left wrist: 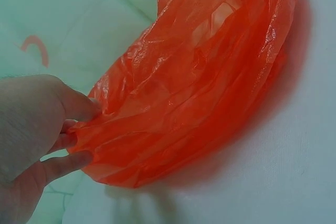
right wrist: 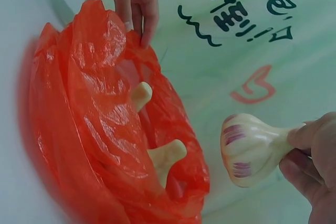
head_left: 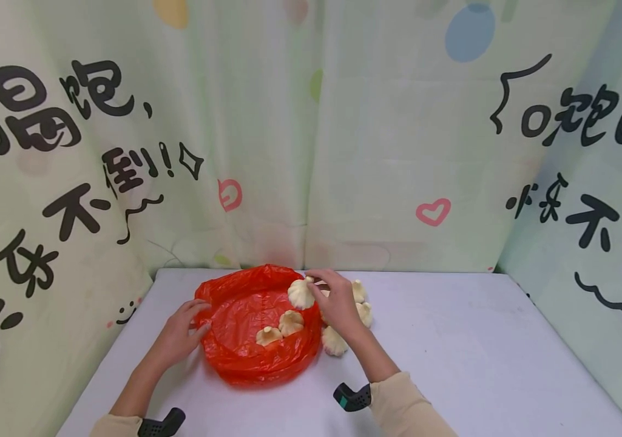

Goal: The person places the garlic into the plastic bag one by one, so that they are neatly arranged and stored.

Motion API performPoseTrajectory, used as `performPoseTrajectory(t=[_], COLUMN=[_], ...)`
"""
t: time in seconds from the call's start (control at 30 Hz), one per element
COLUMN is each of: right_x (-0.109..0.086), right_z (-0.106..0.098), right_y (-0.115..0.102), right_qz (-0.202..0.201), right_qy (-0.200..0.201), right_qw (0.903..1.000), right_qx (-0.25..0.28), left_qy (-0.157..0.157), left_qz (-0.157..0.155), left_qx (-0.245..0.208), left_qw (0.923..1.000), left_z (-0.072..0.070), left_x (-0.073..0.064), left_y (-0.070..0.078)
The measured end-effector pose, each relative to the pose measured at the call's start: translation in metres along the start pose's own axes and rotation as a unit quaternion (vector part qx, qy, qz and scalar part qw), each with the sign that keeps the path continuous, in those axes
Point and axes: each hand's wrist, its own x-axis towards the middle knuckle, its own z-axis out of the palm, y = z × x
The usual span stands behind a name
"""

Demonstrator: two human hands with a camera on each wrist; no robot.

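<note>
A red plastic bag stands on the table with its mouth spread wide. Inside it lie two garlic bulbs, whose stems show in the right wrist view. At the bag's left rim, my left hand holds the plastic between thumb and fingers. My right hand pinches another garlic bulb by its stem. That bulb hangs over the bag's right rim, apart from the plastic, with purple streaks on its skin.
Several more garlic bulbs sit on the table right of the bag, partly behind my right hand. The white table extends to the right. Printed curtains enclose the table at the back and both sides.
</note>
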Motion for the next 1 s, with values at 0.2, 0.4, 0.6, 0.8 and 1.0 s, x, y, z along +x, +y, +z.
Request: performPoseTrajectory(t=[0.2,0.4,0.6,0.8,1.0], right_x=[0.000,0.000,0.001,0.001,0.002], right_z=[0.010,0.020,0.029,0.035,0.042], right_y=[-0.005,-0.007,-0.008,-0.013,-0.017], right_qz=[-0.018,-0.043,-0.059,-0.059,-0.042], right_qy=[-0.015,-0.026,-0.039,-0.050,-0.062], right_qw=[0.9997,0.9987,0.9975,0.9970,0.9971], right_qx=[0.008,-0.004,-0.010,-0.007,-0.015], left_qy=[0.005,0.005,0.005,0.007,0.008], left_qz=[0.002,0.006,0.014,0.016,0.017], left_qx=[0.003,0.004,0.001,0.005,0.007], left_qw=[1.0000,1.0000,0.9999,0.9998,0.9998], left_z=[0.000,0.000,0.001,0.002,0.002], left_x=[0.000,-0.001,0.000,0.001,0.002], left_y=[-0.002,-0.001,0.000,-0.002,-0.002])
